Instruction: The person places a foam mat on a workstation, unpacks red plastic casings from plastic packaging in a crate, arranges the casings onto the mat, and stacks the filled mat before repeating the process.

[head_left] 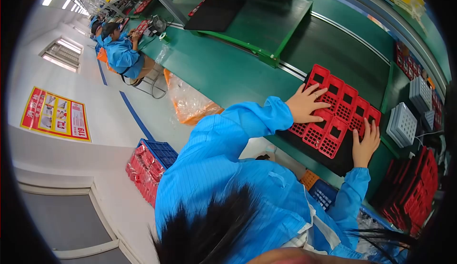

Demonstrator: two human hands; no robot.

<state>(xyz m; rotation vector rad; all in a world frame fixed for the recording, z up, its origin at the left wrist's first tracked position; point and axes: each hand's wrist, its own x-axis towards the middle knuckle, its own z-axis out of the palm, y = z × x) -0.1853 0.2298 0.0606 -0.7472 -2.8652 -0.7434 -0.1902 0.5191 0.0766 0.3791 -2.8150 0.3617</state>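
Several red plastic casings (334,136), each with a square window and rows of small holes, lie side by side in two rows. Under them a black mat (300,141) covers part of the green bench. My left hand (304,106) rests on the casings at the left end, fingers spread and flat. At the right end my right hand (365,145) touches the edge of the outermost casings, its fingers stretched out and apart. Neither hand is closed around anything. The casings under my left fingers are partly hidden.
A dark conveyor belt (338,54) runs behind the casings. White perforated trays (402,125) and a stack of red panels (421,187) stand at my right. A green raised shelf (266,30) holds a black sheet (216,15). A co-worker (121,54) sits further left along the bench.
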